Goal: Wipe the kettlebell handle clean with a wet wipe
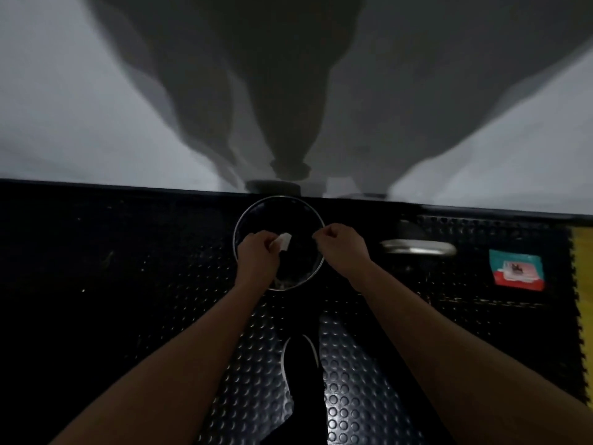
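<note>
left hand (pixel 256 252): pinching the used wipe (pixel 284 241) over a round bin (pixel 239 224)
right hand (pixel 341 244): fingers curled, apparently empty
kettlebell (pixel 417 245): on the floor mat, right of the bin
step: looks like disposal, just drop it

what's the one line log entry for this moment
left hand: holds white wipe over round bin | right hand: fingers curled, contents unclear | kettlebell: untouched, right of bin
</note>
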Available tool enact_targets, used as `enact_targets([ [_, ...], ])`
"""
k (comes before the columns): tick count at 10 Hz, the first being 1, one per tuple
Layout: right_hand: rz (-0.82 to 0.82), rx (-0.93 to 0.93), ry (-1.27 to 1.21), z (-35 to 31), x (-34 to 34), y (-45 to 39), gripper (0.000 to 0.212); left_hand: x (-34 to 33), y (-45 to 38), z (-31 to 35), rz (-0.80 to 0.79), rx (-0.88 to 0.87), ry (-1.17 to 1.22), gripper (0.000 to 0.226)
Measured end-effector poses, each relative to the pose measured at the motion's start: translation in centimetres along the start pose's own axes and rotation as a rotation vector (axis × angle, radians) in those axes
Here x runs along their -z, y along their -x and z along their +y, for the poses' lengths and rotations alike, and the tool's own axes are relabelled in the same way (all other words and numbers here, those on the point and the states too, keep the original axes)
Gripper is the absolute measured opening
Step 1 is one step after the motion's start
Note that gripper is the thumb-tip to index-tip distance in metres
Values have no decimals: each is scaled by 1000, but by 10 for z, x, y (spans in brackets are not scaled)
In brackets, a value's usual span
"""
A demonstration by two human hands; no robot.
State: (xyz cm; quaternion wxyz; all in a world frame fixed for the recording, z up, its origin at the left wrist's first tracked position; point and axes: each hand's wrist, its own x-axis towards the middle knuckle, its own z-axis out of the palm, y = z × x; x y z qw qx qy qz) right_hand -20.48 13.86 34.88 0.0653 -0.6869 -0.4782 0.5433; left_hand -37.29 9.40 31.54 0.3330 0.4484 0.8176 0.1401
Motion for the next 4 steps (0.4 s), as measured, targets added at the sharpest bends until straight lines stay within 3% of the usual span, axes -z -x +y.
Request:
enact_targets([
  [3, 27, -14, -39, 7, -22, -3, 20, -3, -7, -3, -10, 31, 43, 27],
  [4, 48, -24, -49, 2, -17, 4, 19, 3, -2, -1, -5, 56, 38, 21],
])
